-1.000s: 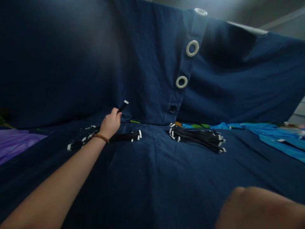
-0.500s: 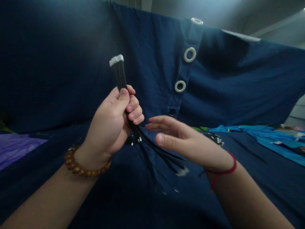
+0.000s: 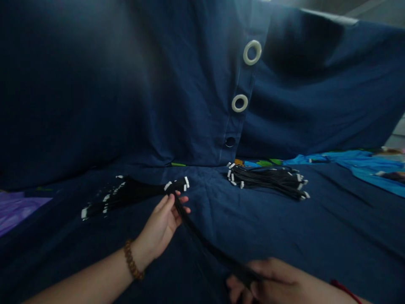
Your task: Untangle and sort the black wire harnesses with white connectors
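Note:
A bundle of black wires (image 3: 209, 242) stretches slantwise between my two hands, low over the dark blue cloth. My left hand (image 3: 163, 223), with a beaded bracelet on the wrist, pinches its upper end between thumb and fingers. Around the lower end, near the bottom edge, my right hand (image 3: 265, 280) is closed; it is smeared by motion and that end is hidden. Just beyond my left fingers lies a pile of black wires (image 3: 139, 192) with white connectors at both ends. Farther right lies a second pile of black wires (image 3: 265, 179), also tipped with white connectors.
Dark blue cloth (image 3: 316, 236) covers the work surface, and a blue curtain (image 3: 190, 84) with metal eyelets hangs behind it. Purple plastic (image 3: 22, 209) lies at the left edge. Bright blue material (image 3: 357, 166) lies at the back right.
My left hand has lowered with the wire bundle, bringing it down near the left pile. My right hand, open before, has moved down and closed on the bundle's lower end.

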Tool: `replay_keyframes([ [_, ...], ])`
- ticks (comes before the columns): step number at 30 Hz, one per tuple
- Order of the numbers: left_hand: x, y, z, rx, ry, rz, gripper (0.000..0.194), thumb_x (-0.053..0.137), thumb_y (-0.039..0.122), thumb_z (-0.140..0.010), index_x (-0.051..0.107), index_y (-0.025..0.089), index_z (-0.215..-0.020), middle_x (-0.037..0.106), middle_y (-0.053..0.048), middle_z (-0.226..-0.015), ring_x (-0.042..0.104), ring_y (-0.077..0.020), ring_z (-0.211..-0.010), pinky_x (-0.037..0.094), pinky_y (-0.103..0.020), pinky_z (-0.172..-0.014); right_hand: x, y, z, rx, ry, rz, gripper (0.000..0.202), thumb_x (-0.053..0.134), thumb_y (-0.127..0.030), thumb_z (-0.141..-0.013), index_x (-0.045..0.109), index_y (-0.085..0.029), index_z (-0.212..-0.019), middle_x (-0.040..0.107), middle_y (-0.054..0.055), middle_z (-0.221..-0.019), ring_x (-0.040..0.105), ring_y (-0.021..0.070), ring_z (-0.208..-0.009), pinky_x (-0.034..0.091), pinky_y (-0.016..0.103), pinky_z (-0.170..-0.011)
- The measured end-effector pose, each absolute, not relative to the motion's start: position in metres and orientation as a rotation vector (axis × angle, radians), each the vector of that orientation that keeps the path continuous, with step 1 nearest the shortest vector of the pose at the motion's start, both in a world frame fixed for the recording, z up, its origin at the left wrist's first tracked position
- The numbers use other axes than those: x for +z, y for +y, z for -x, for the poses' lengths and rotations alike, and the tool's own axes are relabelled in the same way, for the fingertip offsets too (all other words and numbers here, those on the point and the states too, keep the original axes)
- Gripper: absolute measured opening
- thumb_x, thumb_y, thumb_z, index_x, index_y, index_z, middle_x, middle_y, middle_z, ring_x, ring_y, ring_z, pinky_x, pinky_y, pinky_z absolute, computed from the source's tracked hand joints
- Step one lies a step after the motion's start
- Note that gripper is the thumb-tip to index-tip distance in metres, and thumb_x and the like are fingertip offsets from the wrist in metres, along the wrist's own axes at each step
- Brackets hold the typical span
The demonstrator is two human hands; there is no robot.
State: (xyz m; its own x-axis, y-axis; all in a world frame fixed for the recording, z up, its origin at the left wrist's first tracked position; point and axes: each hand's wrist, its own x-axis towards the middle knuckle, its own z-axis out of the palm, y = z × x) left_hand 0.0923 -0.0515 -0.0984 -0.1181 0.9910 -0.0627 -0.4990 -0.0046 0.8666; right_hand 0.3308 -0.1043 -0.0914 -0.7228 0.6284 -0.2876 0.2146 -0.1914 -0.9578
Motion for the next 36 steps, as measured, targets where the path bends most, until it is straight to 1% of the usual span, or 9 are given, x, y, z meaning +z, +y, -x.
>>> replay_keyframes([
  [3, -0.102, -0.049, -0.092, 1.461, 0.928, -0.708, 0.011, 0.051, 0.023, -0.081, 0.054, 0.018, -0.09, 0.061, -0.002, -0.078, 0.06, -0.0122, -0.063, 0.048, -0.024, -0.059, -0.075, -0.096, -0.335, 1.395, -2.154, 1.028, 0.026, 0.042, -0.021, -0.082, 0.063, -0.019, -0.096, 0.058, 0.007, -0.095, 0.053, 0.0165, -0.084, 0.041, 0.028, -0.075],
  [6, -0.102, -0.047, -0.091, 1.46, 0.947, -0.692, 0.011, 0.052, 0.023, -0.08, 0.055, 0.018, -0.09, 0.061, -0.003, -0.078, 0.06, -0.0127, -0.064, 0.049, -0.024, -0.059, -0.079, -0.088, -0.336, 1.082, -2.169, 1.114, 0.025, 0.038, -0.023, -0.084, 0.063, -0.02, -0.089, 0.059, 0.005, -0.087, 0.054, 0.0164, -0.082, 0.041, 0.028, -0.075],
  [9, -0.103, -0.045, -0.09, 1.478, 0.962, -0.678, 0.011, 0.052, 0.021, -0.08, 0.055, 0.018, -0.09, 0.061, -0.002, -0.077, 0.061, -0.0133, -0.065, 0.049, -0.024, -0.059, -0.09, -0.082, -0.337, 1.053, -2.173, 1.231, 0.023, 0.04, -0.03, -0.085, 0.06, -0.019, -0.089, 0.06, 0.004, -0.085, 0.055, 0.0158, -0.08, 0.042, 0.027, -0.072],
  [13, -0.105, -0.042, -0.088, 1.502, 0.964, -0.669, 0.009, 0.051, 0.019, -0.081, 0.055, 0.017, -0.089, 0.062, -0.003, -0.076, 0.062, -0.0138, -0.065, 0.051, -0.024, -0.059, -0.09, -0.083, -0.338, 0.939, -2.397, 1.301, 0.019, 0.056, -0.025, -0.073, 0.06, -0.02, -0.091, 0.06, 0.002, -0.088, 0.055, 0.0147, -0.077, 0.041, 0.024, -0.068],
  [15, -0.106, -0.041, -0.088, 1.517, 0.969, -0.663, 0.009, 0.05, 0.017, -0.081, 0.055, 0.017, -0.088, 0.062, -0.003, -0.075, 0.063, -0.0136, -0.066, 0.051, -0.023, -0.059, -0.085, -0.083, -0.337, 0.904, -2.473, 1.288, 0.01, 0.053, -0.021, -0.074, 0.061, -0.019, -0.08, 0.061, 0.0, -0.081, 0.055, 0.0127, -0.073, 0.04, 0.022, -0.066],
  [18, -0.106, -0.042, -0.088, 1.535, 0.973, -0.66, 0.009, 0.049, 0.015, -0.082, 0.055, 0.016, -0.087, 0.063, -0.004, -0.075, 0.064, -0.0136, -0.067, 0.052, -0.023, -0.06, -0.081, -0.081, -0.336, 0.875, -2.476, 1.299, 0.017, 0.045, -0.019, -0.079, 0.062, -0.019, -0.076, 0.062, 0.0, -0.077, 0.055, 0.0113, -0.071, 0.038, 0.021, -0.066],
  [25, -0.107, -0.044, -0.088, 1.565, 0.977, -0.668, 0.009, 0.047, 0.014, -0.083, 0.055, 0.014, -0.087, 0.064, -0.004, -0.075, 0.065, -0.0142, -0.069, 0.053, -0.022, -0.063, -0.082, -0.084, -0.338, 0.794, -2.471, 1.392, 0.016, 0.054, -0.032, -0.074, 0.06, -0.018, -0.069, 0.059, 0.0, -0.064, 0.049, 0.0121, -0.055, 0.03, 0.022, -0.05],
  [31, -0.105, -0.045, -0.089, 1.576, 0.984, -0.674, 0.008, 0.047, 0.014, -0.082, 0.054, 0.015, -0.087, 0.065, -0.006, -0.076, 0.065, -0.016, -0.073, 0.053, -0.024, -0.065, -0.084, -0.086, -0.336, 0.832, -2.304, 1.341, 0.006, 0.049, -0.02, -0.074, 0.055, -0.019, -0.073, 0.055, -0.001, -0.068, 0.047, 0.0126, -0.06, 0.032, 0.023, -0.056],
  [36, -0.103, -0.046, -0.09, 1.568, 0.995, -0.69, 0.011, 0.044, 0.017, -0.084, 0.052, 0.016, -0.092, 0.065, -0.01, -0.087, 0.065, -0.0195, -0.081, 0.052, -0.031, -0.073, -0.085, -0.081, -0.34, 1.047, -2.028, 1.282, 0.008, 0.047, -0.024, -0.078, 0.05, -0.018, -0.073, 0.054, 0.0, -0.069, 0.048, 0.0134, -0.066, 0.036, 0.024, -0.06],
])
